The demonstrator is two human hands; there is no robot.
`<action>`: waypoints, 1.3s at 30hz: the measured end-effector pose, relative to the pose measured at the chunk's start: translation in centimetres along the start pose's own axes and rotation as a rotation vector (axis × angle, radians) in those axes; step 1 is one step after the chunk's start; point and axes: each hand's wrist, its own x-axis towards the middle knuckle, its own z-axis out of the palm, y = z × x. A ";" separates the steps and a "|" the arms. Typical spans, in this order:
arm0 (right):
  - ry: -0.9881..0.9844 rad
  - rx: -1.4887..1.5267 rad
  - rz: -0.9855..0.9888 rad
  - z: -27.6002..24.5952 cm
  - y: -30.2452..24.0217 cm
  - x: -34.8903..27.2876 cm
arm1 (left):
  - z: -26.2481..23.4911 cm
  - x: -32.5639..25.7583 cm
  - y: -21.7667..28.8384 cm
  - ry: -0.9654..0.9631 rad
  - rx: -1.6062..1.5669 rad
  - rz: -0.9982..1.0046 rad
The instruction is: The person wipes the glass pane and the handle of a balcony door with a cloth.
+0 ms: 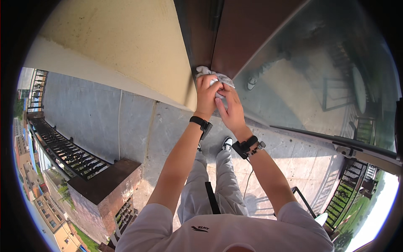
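Both arms reach forward to a crumpled white and grey cloth (224, 79) at the foot of a dark brown frame (243, 33). My left hand (206, 94) is closed on the cloth, its fingers curled into it. Beside it and touching it, my right hand (232, 108) also grips the cloth, with the thumb apart from the fingers. The cloth bunches above the fingertips and lies against the frame. Parts of the fingers are hidden in its folds.
A cream wall (126, 42) stands left of the frame, a reflective glass pane (310, 80) to the right. Below are grey floor tiles (96, 117). Black railings (67, 145) and a stone pillar with a dark top (105, 180) edge the left side; another railing (346, 191) stands at right.
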 end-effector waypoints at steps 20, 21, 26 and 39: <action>-0.138 0.037 0.045 2.6 2.9 0.4 | 0.2 -2.6 -1.9 -0.085 -0.090 -0.244; -0.086 0.042 0.025 2.2 3.0 0.3 | 0.1 -2.3 -1.1 -0.041 -0.057 -0.184; 0.114 -0.044 -0.172 -0.4 0.6 0.0 | -0.9 1.4 2.8 0.095 -0.066 0.105; 0.052 -0.072 -0.101 3.7 6.9 -3.0 | 4.3 -5.5 -2.9 -0.017 0.014 -0.099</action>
